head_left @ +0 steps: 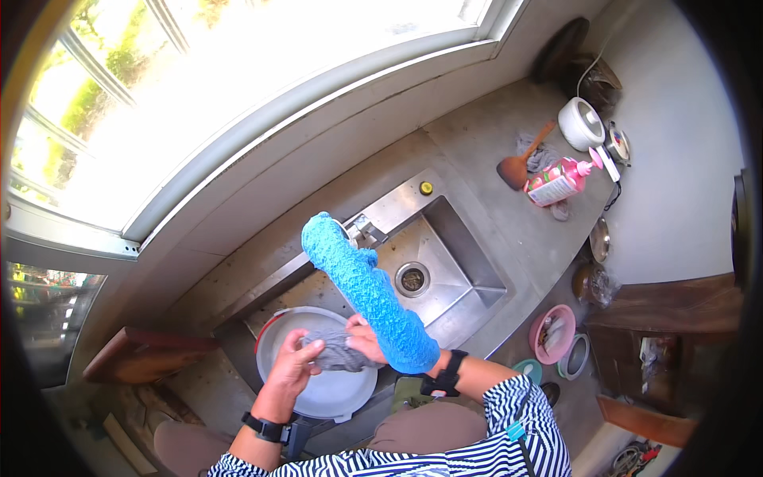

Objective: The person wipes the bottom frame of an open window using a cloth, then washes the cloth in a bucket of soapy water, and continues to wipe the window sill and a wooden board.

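Observation:
A crumpled grey cloth is held between my two hands. My left hand pinches its left end, thumb on top. My right hand grips the other end, partly hidden behind a long, fuzzy blue cloth-like roll. That roll reaches from beside the tap down across my right wrist; what is inside it is hidden. Beneath the cloth sits a large white basin in the left part of the steel sink.
The right sink bowl has a drain. On the counter are a wooden ladle, a pink pump bottle and a white pot. A pink basin stands lower right; a reddish-brown board is at left.

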A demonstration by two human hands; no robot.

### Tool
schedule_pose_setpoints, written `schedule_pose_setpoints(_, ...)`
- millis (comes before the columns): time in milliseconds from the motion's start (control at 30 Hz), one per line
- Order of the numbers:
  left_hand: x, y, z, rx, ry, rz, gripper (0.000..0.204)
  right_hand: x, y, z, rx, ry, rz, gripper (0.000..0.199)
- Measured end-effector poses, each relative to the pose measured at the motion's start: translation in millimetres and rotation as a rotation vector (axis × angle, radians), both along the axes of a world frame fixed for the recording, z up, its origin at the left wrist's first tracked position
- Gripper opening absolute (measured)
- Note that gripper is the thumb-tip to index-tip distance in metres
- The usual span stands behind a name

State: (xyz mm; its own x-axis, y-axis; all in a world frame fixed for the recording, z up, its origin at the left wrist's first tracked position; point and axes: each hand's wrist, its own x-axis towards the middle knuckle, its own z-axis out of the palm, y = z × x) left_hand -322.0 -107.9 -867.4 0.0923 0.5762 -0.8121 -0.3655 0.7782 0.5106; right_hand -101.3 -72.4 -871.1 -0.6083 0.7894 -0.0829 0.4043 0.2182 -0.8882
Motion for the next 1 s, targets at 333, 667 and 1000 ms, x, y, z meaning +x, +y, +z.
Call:
schedule_pose_setpoints(333, 100.7, 25.3, -36.4, -0.075, -0.486, -0.055, 0.025, 68.9, -11.2, -47.3, -0.386, 0.152, -0.576, 0.044)
schedule_pose_setpoints(667, 111.5, 69.6, 23.3, 0.031, -0.741, -0.319, 0.043, 79.6, -16.3, -30.8, -0.905, 0.964, -0.824, 0.052)
schedule_pose_setpoints(1000, -28.8, 125.9, 151.0, 1.107, 1.664, -0.788, 0.007, 158.1, 163.8, -51.6, -0.336, 0.970, -1.057, 0.061)
